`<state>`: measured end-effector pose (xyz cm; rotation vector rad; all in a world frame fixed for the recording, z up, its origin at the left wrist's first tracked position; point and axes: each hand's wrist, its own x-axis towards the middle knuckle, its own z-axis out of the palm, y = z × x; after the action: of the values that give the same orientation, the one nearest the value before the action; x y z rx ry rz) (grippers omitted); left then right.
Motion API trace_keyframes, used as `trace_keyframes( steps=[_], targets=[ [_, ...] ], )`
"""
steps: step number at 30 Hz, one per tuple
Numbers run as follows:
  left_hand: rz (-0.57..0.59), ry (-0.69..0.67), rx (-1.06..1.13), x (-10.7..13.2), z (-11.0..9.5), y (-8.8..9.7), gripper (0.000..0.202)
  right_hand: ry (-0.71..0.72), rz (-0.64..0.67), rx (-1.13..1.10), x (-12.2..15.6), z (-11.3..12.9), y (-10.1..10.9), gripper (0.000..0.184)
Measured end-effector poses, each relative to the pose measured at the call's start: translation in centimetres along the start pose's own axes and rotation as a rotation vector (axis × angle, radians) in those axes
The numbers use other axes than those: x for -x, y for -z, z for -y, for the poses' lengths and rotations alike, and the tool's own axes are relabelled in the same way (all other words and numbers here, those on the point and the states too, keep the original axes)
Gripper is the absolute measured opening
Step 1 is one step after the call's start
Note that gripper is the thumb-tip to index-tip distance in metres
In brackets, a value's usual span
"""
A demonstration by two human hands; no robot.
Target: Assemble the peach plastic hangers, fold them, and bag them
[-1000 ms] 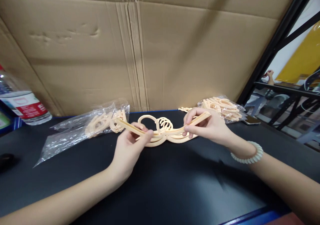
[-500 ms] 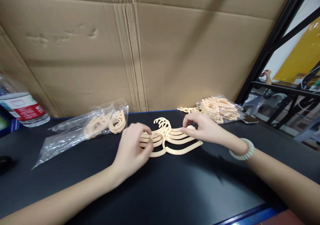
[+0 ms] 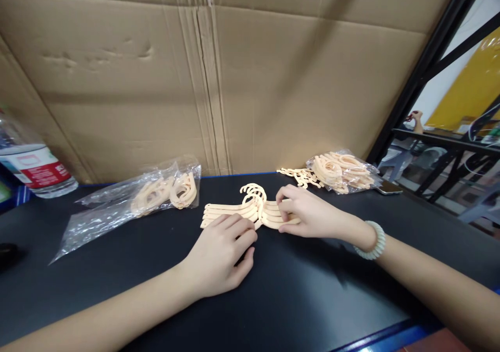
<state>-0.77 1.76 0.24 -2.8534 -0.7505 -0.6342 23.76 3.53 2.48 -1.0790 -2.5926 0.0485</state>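
- Both hands had come down to the bench point(image 3: 117, 289) since a second ago, when they held one hanger lifted between them above the pile.
- My left hand point(image 3: 222, 253) lay palm down, fingers loosely curled and gripping nothing, with its fingertips nudged against the near edge of the hangers point(image 3: 228, 211).
- My right hand point(image 3: 308, 217) covered the right-hand arms of that stack, fingers laid over the top and the thumb tucked against the near side, in a light pinch.
- That lifted hanger now lay with the rest. Half a second ago the arms were fanned apart, and now they sat close and nearly lined up, hooks bunched together at the middle.
- I judged the stack gathered and squared, flat on the bench between my hands at the centre of the view.
- Both forearms reached in low from the near edge, wrists almost on the surface, and the bracelet point(image 3: 371, 241) had slid close to the right wrist.
- A plastic bag point(image 3: 128, 203) with more hangers lay off to the left and a second bag point(image 3: 344, 171) to the right, both well apart from my hands.
- A water bottle point(image 3: 33, 167) stood at the far left against the cardboard point(image 3: 273, 81).
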Motion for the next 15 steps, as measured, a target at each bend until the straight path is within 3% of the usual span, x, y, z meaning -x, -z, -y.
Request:
trace_keyframes(
  steps=[8,15],
  targets=[
    [0.063,0.184,-0.017,0.1,0.4,-0.5,0.029,-0.109,-0.112,0.069,-0.3,-0.6,-2.4,0.007],
    [0.241,0.27,0.081,0.2,2.3,-0.7,0.049,-0.086,-0.129,0.195,-0.4,-1.4,-3.1,0.028]
  ],
)
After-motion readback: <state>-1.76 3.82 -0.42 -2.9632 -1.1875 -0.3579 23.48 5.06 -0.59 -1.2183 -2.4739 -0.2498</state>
